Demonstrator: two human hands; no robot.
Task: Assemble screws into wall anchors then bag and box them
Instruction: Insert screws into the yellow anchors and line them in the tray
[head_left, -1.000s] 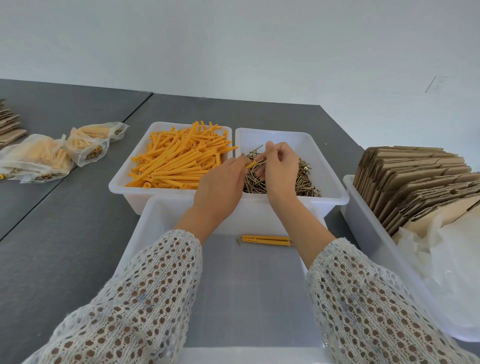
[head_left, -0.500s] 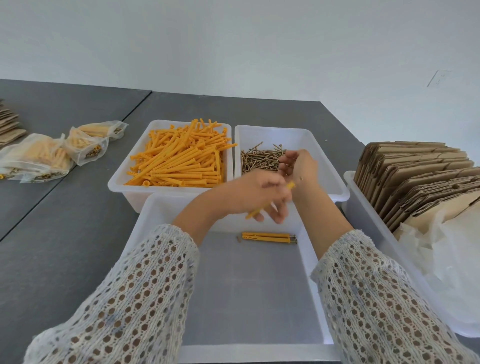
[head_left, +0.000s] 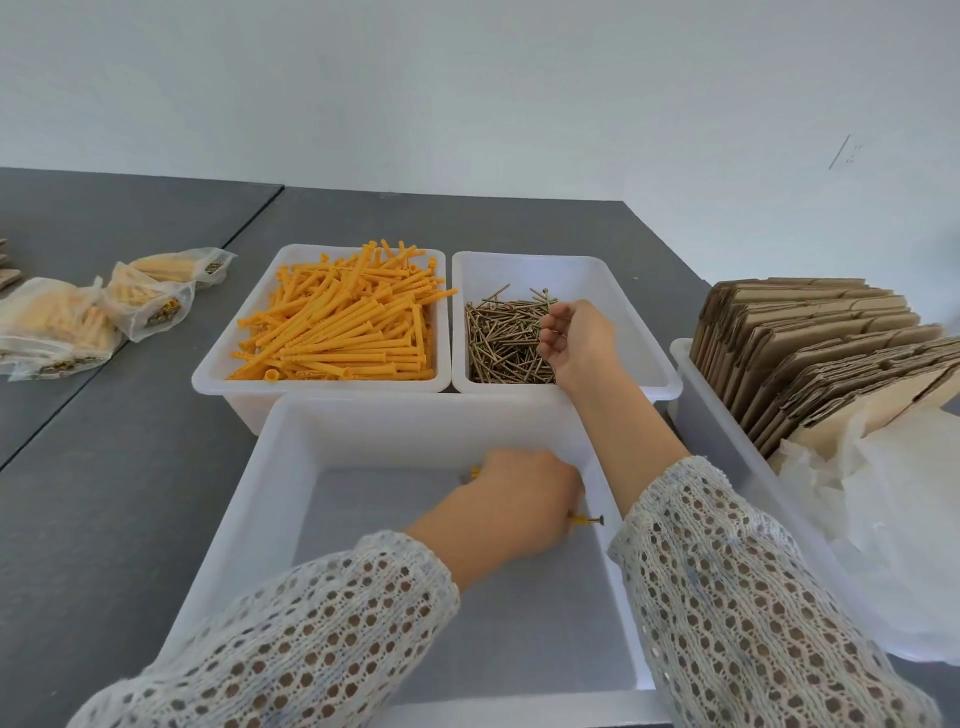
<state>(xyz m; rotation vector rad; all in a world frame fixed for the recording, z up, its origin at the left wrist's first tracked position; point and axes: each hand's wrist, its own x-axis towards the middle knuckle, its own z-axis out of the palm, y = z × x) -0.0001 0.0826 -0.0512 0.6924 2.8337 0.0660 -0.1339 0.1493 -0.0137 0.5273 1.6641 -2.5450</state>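
Dark grey worktop (head_left: 130, 467) carries everything. Largest item: a white translucent plastic tub (head_left: 270, 499), nearest the person, with the left hand (head_left: 519, 499) down inside it near its far wall. The left hand's fingers are curled around an orange plastic wall anchor with a brass screw in it (head_left: 587, 519); the screw head and a short length of anchor stick out to the right of the hand, low over the tub floor. Another orange tip (head_left: 475, 472) shows at the far left edge of this hand; what it belongs to cannot be told.

Right of the right hand (head_left: 576, 343): a white bin of flattened brown cardboard boxes (head_left: 810, 353) standing on edge, crumpled clear plastic bags (head_left: 893, 525) at its near end.

Beyond the left hand: a white bin of loose orange wall anchors (head_left: 337, 322). Beside it, a white bin of loose brass screws (head_left: 498, 332), with the right hand hovering over the pile, fingers loosely curled. Whether it holds a screw cannot be told.

Far left of the left hand: filled clear bags of assembled anchors (head_left: 67, 327) on the worktop.
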